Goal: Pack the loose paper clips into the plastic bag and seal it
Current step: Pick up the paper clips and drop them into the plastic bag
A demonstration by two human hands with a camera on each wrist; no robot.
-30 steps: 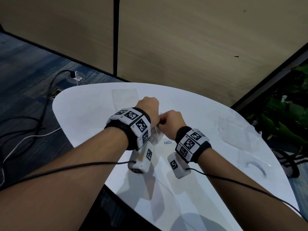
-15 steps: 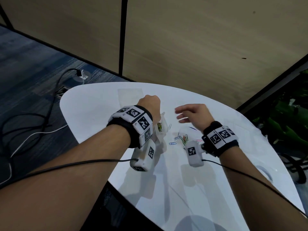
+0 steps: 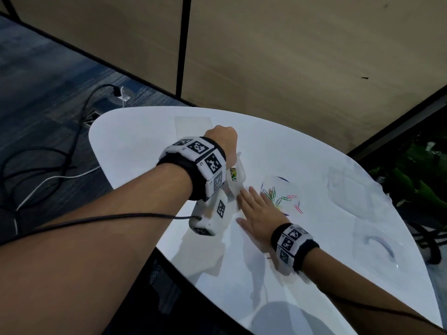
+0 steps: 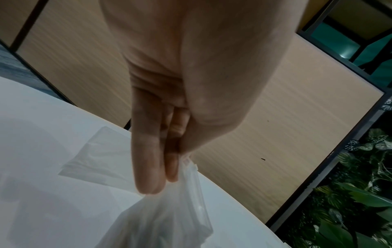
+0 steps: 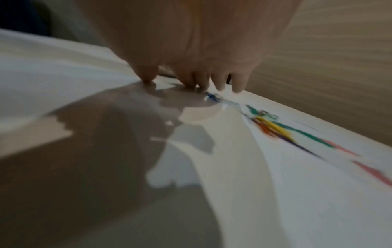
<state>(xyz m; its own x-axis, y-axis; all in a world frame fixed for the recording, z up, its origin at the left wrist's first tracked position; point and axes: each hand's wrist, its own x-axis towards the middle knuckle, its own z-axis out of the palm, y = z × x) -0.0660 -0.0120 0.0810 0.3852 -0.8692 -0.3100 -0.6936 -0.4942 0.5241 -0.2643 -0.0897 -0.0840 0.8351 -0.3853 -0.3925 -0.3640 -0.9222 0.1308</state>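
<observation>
Two hands are over the white tabletop (image 3: 135,131). Her left hand (image 3: 223,141) pinches the top edge of a clear plastic bag (image 4: 169,218), which hangs just above the middle of the surface with a few clips visible inside. Her right hand (image 3: 260,213) lies flat, fingers straight, palm down, beside the loose coloured paper clips (image 3: 281,198) scattered toward the right edge.
</observation>
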